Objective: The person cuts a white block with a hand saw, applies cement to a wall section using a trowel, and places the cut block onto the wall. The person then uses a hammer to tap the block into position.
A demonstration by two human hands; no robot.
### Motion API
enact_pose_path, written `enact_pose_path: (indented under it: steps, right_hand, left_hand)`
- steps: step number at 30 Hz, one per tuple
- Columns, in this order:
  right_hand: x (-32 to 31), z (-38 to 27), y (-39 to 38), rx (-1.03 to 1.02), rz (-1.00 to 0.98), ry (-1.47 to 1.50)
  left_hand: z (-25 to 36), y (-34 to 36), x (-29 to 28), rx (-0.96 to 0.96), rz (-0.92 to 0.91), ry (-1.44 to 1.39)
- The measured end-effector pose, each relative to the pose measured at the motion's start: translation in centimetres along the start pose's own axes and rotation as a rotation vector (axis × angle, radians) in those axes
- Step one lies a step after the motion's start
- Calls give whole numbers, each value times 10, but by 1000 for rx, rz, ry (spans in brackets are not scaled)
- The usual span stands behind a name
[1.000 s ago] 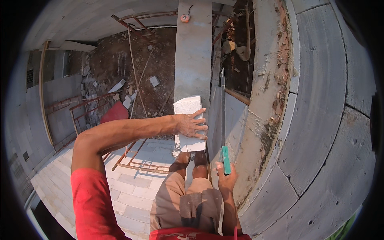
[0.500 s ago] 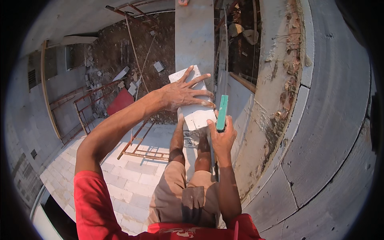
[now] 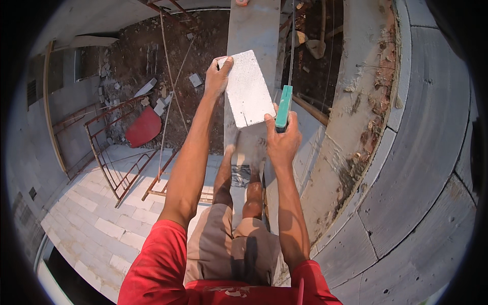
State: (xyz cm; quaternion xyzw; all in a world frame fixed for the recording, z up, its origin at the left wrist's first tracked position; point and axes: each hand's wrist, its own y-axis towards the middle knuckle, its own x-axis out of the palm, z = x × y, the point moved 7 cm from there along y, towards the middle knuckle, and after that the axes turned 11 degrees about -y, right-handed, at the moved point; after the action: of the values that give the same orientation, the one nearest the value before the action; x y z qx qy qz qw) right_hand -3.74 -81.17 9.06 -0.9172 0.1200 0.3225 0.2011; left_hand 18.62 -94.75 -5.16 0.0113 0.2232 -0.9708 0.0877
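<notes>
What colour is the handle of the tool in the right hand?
The handle is bluish green, best seen in the head view.

No Lettering Can Be Read; One Pale Print Shows

No word, number or sign is legible. A whitish print (image 3: 231, 291) stands on the front of the red shirt (image 3: 157, 256), close to the lower edge of the view, seen at a steep slant and too small to make out. The small orange object (image 3: 242, 2) is cut by the upper edge; any marking there is too small to tell.
</notes>
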Motion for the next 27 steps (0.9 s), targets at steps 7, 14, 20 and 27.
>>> enact_pose_path:
  steps: [7, 14, 20, 27]
  right_hand:
    - [-35, -33, -48, -12, 65, 305]
    - [-49, -32, -105, -60, -84, 40]
    - [-42, -35, -97, -60, -103, 42]
    - [-25, -28, -79, -5, -146, 136]
  left_hand:
    - [4, 47, -7, -21, -36, -150]
    - [13, 61, 6, -20, -127, -137]
    - [7, 71, 11, -58, -129, -161]
    - [6, 79, 13, -62, -156, -145]
